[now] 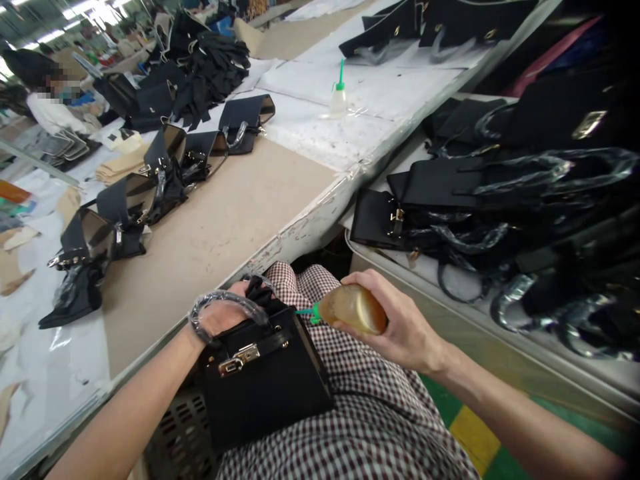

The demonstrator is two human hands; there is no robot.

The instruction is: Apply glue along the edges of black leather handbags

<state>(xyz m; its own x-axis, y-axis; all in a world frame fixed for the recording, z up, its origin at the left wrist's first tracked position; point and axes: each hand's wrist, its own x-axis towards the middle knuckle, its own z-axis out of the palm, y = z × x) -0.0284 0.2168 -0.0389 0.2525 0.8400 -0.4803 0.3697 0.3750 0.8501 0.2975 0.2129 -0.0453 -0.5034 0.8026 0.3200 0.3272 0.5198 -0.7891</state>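
Note:
On my lap rests a black handbag (pixel 265 387) with a gold-coloured clasp and a plastic-wrapped handle. My left hand (pixel 227 313) reaches through the handle and grips the bag's top, its fingertips partly hidden behind black fabric. Wrapped round a squeeze bottle (pixel 350 308) of amber liquid is my right hand (pixel 395 323). The bottle lies tilted on its side, and its green nozzle points left at the bag's upper side edge. Whether the tip touches the bag I cannot tell.
Several black bags (pixel 165 167) stand in a row along the worktable (pixel 240 207). A second green-tipped bottle (pixel 339 97) stands farther back. Finished-looking bags (pixel 450 187) are heaped on a bench at right. A co-worker (pixel 55 100) sits at far left. A crate (pixel 180 433) is below.

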